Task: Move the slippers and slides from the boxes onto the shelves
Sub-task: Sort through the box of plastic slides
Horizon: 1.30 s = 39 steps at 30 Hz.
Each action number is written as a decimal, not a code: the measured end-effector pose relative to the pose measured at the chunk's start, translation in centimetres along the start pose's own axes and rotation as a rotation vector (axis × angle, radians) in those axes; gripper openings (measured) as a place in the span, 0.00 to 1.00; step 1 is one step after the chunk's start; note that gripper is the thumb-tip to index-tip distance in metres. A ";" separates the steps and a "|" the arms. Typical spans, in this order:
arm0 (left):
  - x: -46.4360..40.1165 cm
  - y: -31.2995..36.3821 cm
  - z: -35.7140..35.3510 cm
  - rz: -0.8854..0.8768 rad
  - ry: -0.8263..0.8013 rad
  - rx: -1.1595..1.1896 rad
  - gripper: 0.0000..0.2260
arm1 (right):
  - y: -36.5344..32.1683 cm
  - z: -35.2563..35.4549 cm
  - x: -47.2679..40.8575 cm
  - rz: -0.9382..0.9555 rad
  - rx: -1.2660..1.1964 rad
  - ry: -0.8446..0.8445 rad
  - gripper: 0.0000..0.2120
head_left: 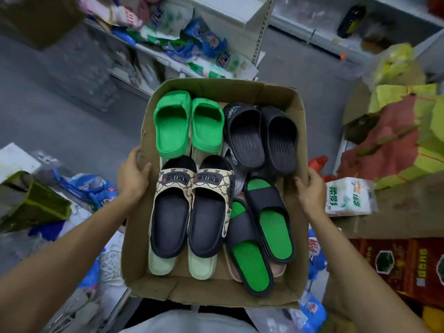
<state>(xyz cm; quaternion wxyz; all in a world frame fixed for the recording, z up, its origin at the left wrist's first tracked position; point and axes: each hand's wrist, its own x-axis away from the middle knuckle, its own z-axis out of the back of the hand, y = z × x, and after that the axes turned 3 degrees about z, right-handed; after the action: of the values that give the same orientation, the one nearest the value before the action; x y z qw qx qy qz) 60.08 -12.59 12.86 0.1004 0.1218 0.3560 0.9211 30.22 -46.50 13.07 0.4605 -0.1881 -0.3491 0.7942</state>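
Note:
I carry an open cardboard box (216, 293) in front of me, full of slides. My left hand (132, 176) grips its left wall, thumb inside the rim. My right hand (312, 191) grips the right wall the same way. Inside lie a bright green pair (187, 123) at the far left, a black pair (262, 138) at the far right, a beige patterned pair with dark soles (192, 207) near left, and a black pair with green insoles (262, 236) near right. Pale green slides (199, 267) show underneath.
A white shelf unit (254, 22) with blue and green packets stands ahead on the left. Another shelf (341, 42) at the far right holds a dark item. Yellow and red sacks (396, 131), a tissue pack (348, 198) and cartons crowd the right; packets litter the floor at left.

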 end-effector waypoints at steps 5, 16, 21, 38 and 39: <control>-4.2 0.3 0.3 0.119 0.050 -0.016 0.22 | -3.1 -3.5 -6.6 0.039 0.037 -0.066 0.04; -16.8 -0.6 2.0 0.299 0.136 -0.003 0.23 | -12.3 -14.9 -21.1 0.114 0.054 -0.215 0.05; -22.0 -0.4 2.2 0.377 0.167 0.036 0.23 | -15.8 -18.8 -27.5 0.168 0.073 -0.265 0.04; -34.1 0.6 -14.0 0.801 0.484 0.277 0.23 | -23.4 -39.2 -58.1 0.461 0.318 -0.680 0.13; -34.6 0.9 -15.2 0.805 0.513 0.293 0.23 | -23.5 -40.5 -59.4 0.480 0.312 -0.701 0.14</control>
<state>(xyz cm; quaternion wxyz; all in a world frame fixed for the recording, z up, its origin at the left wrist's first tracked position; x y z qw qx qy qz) 88.39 -32.23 -2.73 -0.3720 0.0318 0.4198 0.8273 99.43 -74.47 1.05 0.1399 0.0882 -0.3067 0.9373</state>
